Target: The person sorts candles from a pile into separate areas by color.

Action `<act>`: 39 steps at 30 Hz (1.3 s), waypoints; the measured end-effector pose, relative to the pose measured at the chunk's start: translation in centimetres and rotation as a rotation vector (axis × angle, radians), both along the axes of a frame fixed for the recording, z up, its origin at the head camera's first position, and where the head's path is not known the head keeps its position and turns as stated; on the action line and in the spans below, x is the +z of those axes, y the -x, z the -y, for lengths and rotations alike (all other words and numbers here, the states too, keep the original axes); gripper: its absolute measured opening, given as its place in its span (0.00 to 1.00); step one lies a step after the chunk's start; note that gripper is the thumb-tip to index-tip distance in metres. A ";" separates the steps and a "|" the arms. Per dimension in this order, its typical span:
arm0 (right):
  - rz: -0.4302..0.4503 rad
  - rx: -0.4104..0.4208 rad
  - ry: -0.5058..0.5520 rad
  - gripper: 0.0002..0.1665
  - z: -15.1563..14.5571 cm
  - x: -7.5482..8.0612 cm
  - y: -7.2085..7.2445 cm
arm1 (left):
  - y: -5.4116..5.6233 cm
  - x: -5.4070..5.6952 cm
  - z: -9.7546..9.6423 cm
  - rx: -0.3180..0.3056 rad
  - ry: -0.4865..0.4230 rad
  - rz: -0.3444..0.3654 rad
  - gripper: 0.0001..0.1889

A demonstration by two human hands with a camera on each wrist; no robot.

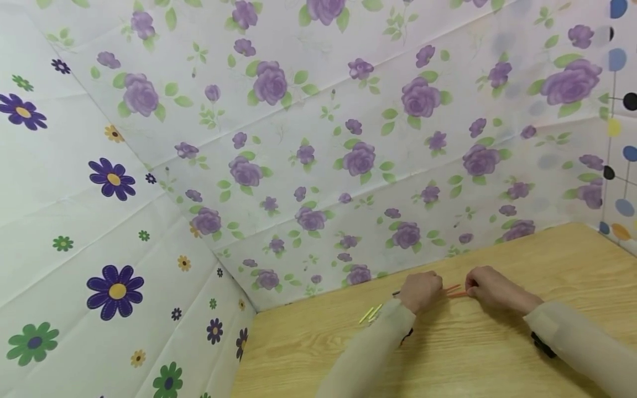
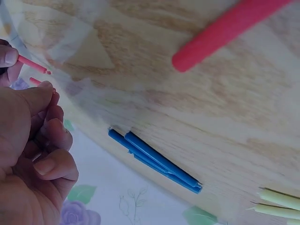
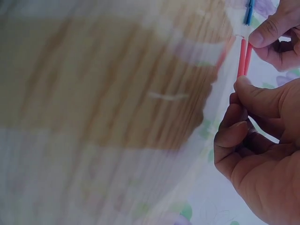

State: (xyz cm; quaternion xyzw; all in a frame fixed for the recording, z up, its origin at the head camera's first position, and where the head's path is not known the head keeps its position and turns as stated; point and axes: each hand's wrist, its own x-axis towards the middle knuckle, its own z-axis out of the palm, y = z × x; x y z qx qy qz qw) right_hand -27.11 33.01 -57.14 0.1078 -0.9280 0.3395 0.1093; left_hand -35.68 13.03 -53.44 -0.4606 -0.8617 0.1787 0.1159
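Both hands work close together near the table's back edge. My right hand [image 3: 262,136] pinches the lower ends of two slim red candles [image 3: 242,56] between thumb and index finger. My left hand [image 1: 420,290] pinches the upper end of one red candle between its thumb and index finger, facing the right hand [image 1: 497,290]. In the left wrist view the left hand's other fingers are curled loosely, and one more red candle [image 2: 215,40] shows large in the foreground. Blue candles [image 2: 159,161] lie side by side on the table, close to the left hand.
Pale yellow candles [image 1: 370,314] with short wicks lie left of the left hand on the wooden table [image 1: 298,354]. A white flowered sheet [image 1: 318,166] hangs right behind the table's back edge. Another flowered sheet [image 1: 164,309] stands at the left side.
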 end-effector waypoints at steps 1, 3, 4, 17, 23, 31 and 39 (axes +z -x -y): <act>-0.007 -0.003 -0.008 0.14 0.0 0.0 0.0 | 0.0 0.0 -0.1 -0.006 0.005 -0.014 0.12; -0.020 -0.004 -0.020 0.14 0.0 0.0 0.0 | -0.1 -0.2 -0.2 -0.012 0.019 -0.033 0.12; -0.021 -0.010 -0.025 0.14 0.0 0.0 0.1 | -0.1 -0.2 -0.3 -0.013 0.027 -0.037 0.12; -0.001 -0.013 -0.033 0.15 0.0 -0.2 0.5 | 0.1 -0.9 -0.6 -0.016 0.010 -0.026 0.11; -0.007 -0.010 -0.047 0.15 -0.1 -0.2 0.4 | 0.1 -0.9 -0.6 -0.021 0.013 -0.037 0.11; -0.002 -0.010 -0.049 0.13 0.0 -0.1 0.4 | 0.1 -0.9 -0.6 -0.028 0.008 -0.035 0.10; 0.030 -0.040 -0.037 0.13 0.0 0.0 0.4 | -0.1 -0.8 -0.6 -0.005 0.027 -0.011 0.08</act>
